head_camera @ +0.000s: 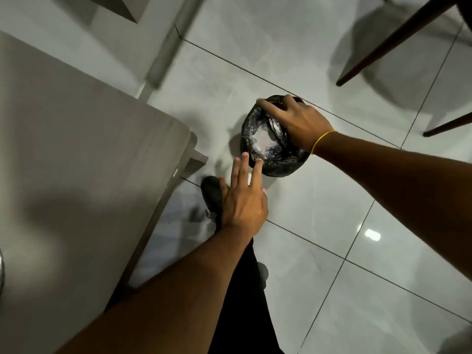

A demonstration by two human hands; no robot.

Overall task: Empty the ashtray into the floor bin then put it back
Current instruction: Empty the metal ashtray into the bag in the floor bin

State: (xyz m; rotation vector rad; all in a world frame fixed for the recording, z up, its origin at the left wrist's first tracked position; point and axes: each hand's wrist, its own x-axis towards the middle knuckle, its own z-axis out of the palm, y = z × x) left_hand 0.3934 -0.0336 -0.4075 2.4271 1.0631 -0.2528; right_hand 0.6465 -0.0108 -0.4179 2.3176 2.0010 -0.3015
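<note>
**A:** What is around you down there?

**B:** Your grey table [76, 149] fills the left side, its corner close to your left hand [242, 203]. A pale table leg [168, 44] slants across the tiles behind it. Two dark chair legs [393, 42] stand at the upper right, well apart from the bin. Under your left forearm you have a dark shoe [212, 190] and a black trouser leg [245, 302] on the glossy tiled floor [332, 226].

**A:** And the bin?

**B:** The floor bin [270, 146] sits on the tiles straight ahead, lined with a crumpled black bag [258, 118]. Something pale lies at the bottom; I cannot tell what it is.

**A:** My hands?

**B:** Your right hand [296, 123], a yellow band [322, 140] on its wrist, is over the far right rim, palm down, fingers curled. Whether it grips the ashtray underneath I cannot tell; the ashtray itself is not visible. Your left hand is flat and empty, fingers straight and slightly spread, their tips at the near rim of the bin.
</note>
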